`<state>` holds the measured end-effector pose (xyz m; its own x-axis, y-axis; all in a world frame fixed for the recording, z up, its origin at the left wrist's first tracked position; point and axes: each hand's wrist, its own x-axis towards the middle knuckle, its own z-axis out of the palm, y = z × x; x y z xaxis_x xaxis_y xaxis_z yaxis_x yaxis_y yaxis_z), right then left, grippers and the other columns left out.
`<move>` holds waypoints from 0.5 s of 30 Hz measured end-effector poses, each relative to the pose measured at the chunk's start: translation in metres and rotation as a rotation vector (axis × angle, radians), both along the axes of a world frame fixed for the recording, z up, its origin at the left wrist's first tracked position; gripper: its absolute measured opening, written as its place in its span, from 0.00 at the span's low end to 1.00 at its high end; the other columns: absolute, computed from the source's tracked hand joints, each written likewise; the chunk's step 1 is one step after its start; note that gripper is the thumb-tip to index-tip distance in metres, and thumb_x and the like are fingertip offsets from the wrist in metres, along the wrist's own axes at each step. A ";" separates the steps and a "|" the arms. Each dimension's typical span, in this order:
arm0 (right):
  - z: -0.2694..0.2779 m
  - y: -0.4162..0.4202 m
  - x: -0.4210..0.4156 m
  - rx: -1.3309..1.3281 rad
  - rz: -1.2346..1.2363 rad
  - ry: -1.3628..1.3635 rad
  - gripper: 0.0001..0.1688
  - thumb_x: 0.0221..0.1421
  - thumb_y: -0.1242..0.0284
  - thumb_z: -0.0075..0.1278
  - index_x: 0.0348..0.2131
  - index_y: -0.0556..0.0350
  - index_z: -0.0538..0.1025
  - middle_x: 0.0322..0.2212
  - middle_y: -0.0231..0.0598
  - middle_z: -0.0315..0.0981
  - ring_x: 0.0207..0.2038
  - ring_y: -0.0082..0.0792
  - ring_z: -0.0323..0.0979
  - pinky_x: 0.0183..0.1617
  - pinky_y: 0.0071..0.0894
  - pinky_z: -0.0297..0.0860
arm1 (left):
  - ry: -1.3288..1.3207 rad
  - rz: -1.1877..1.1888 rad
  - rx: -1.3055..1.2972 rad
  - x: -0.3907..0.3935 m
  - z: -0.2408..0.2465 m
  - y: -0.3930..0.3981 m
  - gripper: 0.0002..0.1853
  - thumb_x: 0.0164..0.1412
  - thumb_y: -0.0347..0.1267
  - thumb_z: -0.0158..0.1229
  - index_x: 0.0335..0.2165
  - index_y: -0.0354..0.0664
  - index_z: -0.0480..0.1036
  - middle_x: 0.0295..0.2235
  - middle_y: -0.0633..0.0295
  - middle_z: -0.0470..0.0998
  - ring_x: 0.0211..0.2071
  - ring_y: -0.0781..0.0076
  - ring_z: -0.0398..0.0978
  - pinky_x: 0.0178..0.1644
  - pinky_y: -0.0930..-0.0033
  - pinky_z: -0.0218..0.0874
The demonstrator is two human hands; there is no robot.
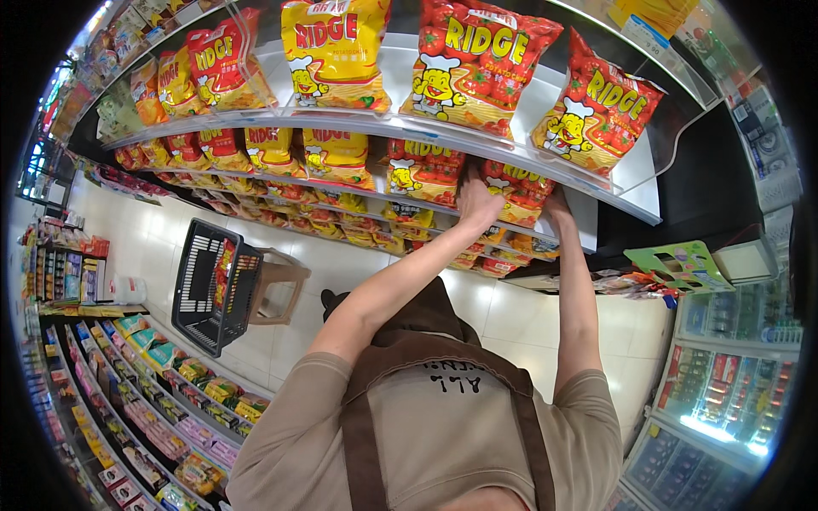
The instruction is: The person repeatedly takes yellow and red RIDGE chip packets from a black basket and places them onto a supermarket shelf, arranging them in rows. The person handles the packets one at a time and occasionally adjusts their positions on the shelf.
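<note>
On the second shelf, a red Ridge potato chip bag (525, 191) stands between my two hands. My left hand (479, 199) presses against its left side, fingers reaching back into the gap beside a neighbouring red chip bag (418, 169). Along the right side of the bag is my right hand (557, 204), its fingers mostly hidden behind the bag and under the upper shelf. Yellow chip bags (337, 156) stand farther left in the same row. Above my hands, the top shelf (402, 76) holds larger-looking red and yellow bags, including a tomato-printed one (482, 70).
A dark plastic shopping basket (241, 319) with a red chip bag inside rests on a beige stool (281, 290) to my left. Clear shelf guards (671, 144) edge the top shelf. Packed snack shelves (147, 396) curve behind me at left; a lit drinks cooler (722, 389) stands at right.
</note>
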<state>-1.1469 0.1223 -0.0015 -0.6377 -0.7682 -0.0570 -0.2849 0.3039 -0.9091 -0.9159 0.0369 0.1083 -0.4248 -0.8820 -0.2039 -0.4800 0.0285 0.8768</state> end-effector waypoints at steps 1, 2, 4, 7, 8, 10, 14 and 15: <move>0.007 0.001 0.004 0.025 0.015 -0.022 0.31 0.55 0.63 0.54 0.53 0.63 0.68 0.51 0.47 0.70 0.54 0.38 0.66 0.56 0.32 0.61 | 0.000 -0.002 0.011 0.001 0.003 0.001 0.46 0.43 0.29 0.58 0.60 0.33 0.47 0.55 0.37 0.61 0.57 0.38 0.59 0.62 0.46 0.49; 0.015 0.002 0.007 0.051 0.031 -0.044 0.31 0.55 0.64 0.54 0.54 0.63 0.68 0.52 0.47 0.70 0.54 0.37 0.66 0.56 0.32 0.61 | 0.000 -0.003 0.022 0.003 0.005 0.002 0.46 0.43 0.28 0.58 0.60 0.33 0.47 0.56 0.37 0.60 0.57 0.39 0.58 0.62 0.46 0.49; 0.034 0.002 0.014 0.104 0.057 -0.106 0.34 0.55 0.65 0.55 0.56 0.62 0.65 0.54 0.46 0.66 0.56 0.37 0.64 0.58 0.31 0.59 | 0.000 -0.002 0.014 0.006 0.005 0.002 0.47 0.43 0.28 0.58 0.61 0.33 0.46 0.56 0.38 0.60 0.58 0.39 0.57 0.62 0.46 0.48; 0.051 0.003 0.023 0.174 0.073 -0.195 0.38 0.54 0.68 0.57 0.59 0.62 0.60 0.58 0.45 0.61 0.59 0.36 0.60 0.61 0.30 0.56 | -0.007 -0.012 0.010 0.008 0.005 0.004 0.47 0.43 0.28 0.58 0.61 0.33 0.45 0.56 0.38 0.60 0.58 0.41 0.57 0.63 0.46 0.47; 0.049 0.004 0.024 0.169 0.077 -0.192 0.37 0.54 0.69 0.57 0.59 0.62 0.61 0.57 0.45 0.62 0.58 0.36 0.61 0.61 0.30 0.57 | -0.012 -0.019 0.038 0.009 0.006 0.004 0.48 0.44 0.28 0.58 0.61 0.32 0.45 0.56 0.38 0.60 0.59 0.41 0.57 0.63 0.47 0.47; 0.045 0.006 0.023 0.143 0.070 -0.162 0.35 0.54 0.69 0.57 0.58 0.62 0.63 0.56 0.45 0.64 0.57 0.36 0.62 0.59 0.30 0.58 | -0.013 -0.037 0.066 0.011 0.008 0.004 0.48 0.44 0.29 0.58 0.62 0.32 0.45 0.56 0.38 0.60 0.59 0.42 0.57 0.63 0.48 0.47; 0.037 0.009 0.019 0.068 0.066 -0.148 0.32 0.55 0.70 0.56 0.55 0.63 0.66 0.53 0.45 0.68 0.55 0.34 0.65 0.57 0.30 0.60 | -0.017 -0.037 0.037 0.013 0.004 0.007 0.47 0.45 0.30 0.59 0.61 0.30 0.46 0.55 0.38 0.60 0.58 0.43 0.57 0.63 0.50 0.48; 0.033 0.011 0.018 0.042 0.065 -0.158 0.31 0.55 0.71 0.56 0.55 0.63 0.66 0.52 0.45 0.69 0.54 0.34 0.66 0.57 0.30 0.61 | -0.022 -0.031 0.026 0.013 0.003 0.008 0.47 0.46 0.31 0.59 0.61 0.30 0.46 0.55 0.38 0.61 0.58 0.43 0.57 0.63 0.50 0.49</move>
<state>-1.1289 0.1330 0.0314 -0.5676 -0.8021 -0.1856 -0.1600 0.3286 -0.9308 -0.9026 0.0450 0.1112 -0.4468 -0.8629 -0.2364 -0.4986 0.0207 0.8666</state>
